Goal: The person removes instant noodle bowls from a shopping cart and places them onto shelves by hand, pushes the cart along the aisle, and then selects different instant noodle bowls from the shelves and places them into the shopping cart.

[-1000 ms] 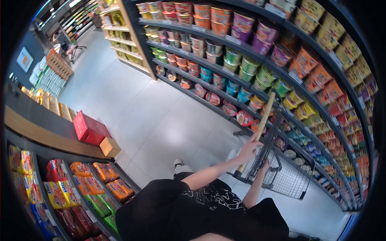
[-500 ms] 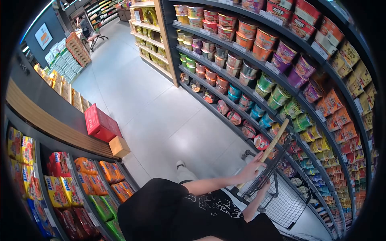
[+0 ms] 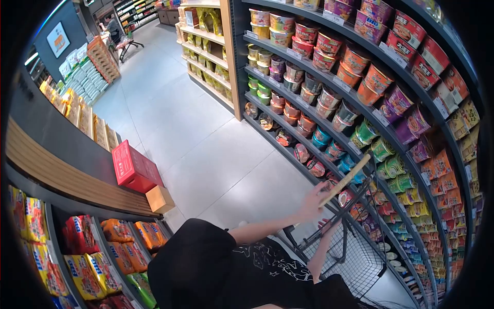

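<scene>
A shopping cart (image 3: 355, 244) with a dark wire basket and a pale, wood-coloured handle (image 3: 347, 177) is at my right. My left hand (image 3: 311, 202) is at the handle, its fingers bent around the lower part and somewhat blurred. Below it, my right hand (image 3: 329, 227) is against the black frame behind the basket. The frame partly covers those fingers, so their grip is unclear.
Shelves of instant noodle cups (image 3: 324, 46) curve along the right side. Bagged noodle packs (image 3: 85, 273) fill shelves at lower left. A red box (image 3: 136, 167) and a small wooden block (image 3: 160, 199) stand by the left display. A person (image 3: 113, 31) is far back beside another cart (image 3: 128, 45).
The noodle shelves have shifted right in view and the red box slightly lower. My left hand has slid left and up relative to the handle. The cart remains at my hands.
</scene>
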{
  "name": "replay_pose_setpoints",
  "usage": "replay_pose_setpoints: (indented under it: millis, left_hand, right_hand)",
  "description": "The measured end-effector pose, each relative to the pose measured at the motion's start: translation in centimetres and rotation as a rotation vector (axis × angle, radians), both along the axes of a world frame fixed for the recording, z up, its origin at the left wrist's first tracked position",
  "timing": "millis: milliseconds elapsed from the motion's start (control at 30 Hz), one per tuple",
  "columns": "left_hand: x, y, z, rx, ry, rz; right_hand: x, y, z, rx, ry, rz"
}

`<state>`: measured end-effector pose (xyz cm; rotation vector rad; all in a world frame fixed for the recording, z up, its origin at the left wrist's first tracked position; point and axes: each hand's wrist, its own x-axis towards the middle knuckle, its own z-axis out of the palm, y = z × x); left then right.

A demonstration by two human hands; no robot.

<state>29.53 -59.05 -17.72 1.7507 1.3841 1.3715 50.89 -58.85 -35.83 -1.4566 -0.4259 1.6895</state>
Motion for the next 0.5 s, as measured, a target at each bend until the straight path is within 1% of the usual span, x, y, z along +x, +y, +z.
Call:
replay_pose_setpoints:
  millis: [33, 67, 133, 167, 200, 267, 300, 333, 367, 400, 467, 500]
  left_hand:
    - [-1.5, 0.3, 0.0, -0.098, -0.058, -0.015]
    - [-3.1, 0.6, 0.4, -0.103, -0.060, -0.026]
    - [-6.7, 1.5, 1.5, -0.306, -0.008, 0.000]
    - [-8.5, 2.1, 1.8, -0.277, 0.010, -0.020]
    - [-10.2, 2.8, 1.8, -0.245, 0.024, -0.040]
    - [-13.7, 4.3, 1.9, -0.182, 0.151, -0.070]
    - [-15.3, 5.3, 1.1, -0.161, 0.210, -0.073]
    - [-16.9, 6.1, 0.5, -0.141, 0.270, -0.076]
    - [-18.3, 6.2, 1.5, -0.140, 0.385, -0.057]
    - [-19.8, 6.1, 2.5, -0.133, 0.502, -0.038]
    - [-22.4, 6.6, 1.4, 0.211, 0.601, 0.076]
    - [-23.7, 6.4, 1.2, 0.243, 0.591, 0.154]
  right_hand:
    - [-2.5, 0.7, 0.4, -0.038, -0.119, -0.054]
    - [-3.9, 1.4, 0.6, -0.044, -0.122, -0.064]
    - [-6.1, 2.3, 0.0, -0.112, 0.163, -0.009]
    - [-8.4, 2.3, 0.3, 0.077, 0.007, -0.030]
    - [-11.5, 2.1, 2.1, 0.264, -0.156, -0.049]
    - [-14.8, 2.0, 7.6, 0.238, -0.324, 0.307]
    - [-16.0, 2.3, 7.6, 0.233, -0.327, 0.294]
    - [-17.0, 2.5, 7.1, 0.320, -0.336, 0.364]
    - [-17.8, 2.3, 6.8, 0.407, -0.344, 0.435]
    - [-18.5, 1.9, 6.6, 0.405, -0.345, 0.423]
    - [-19.0, 1.1, 6.2, 0.602, -0.593, 0.603]
    - [-18.4, 0.2, 5.2, 0.657, -0.748, 0.587]
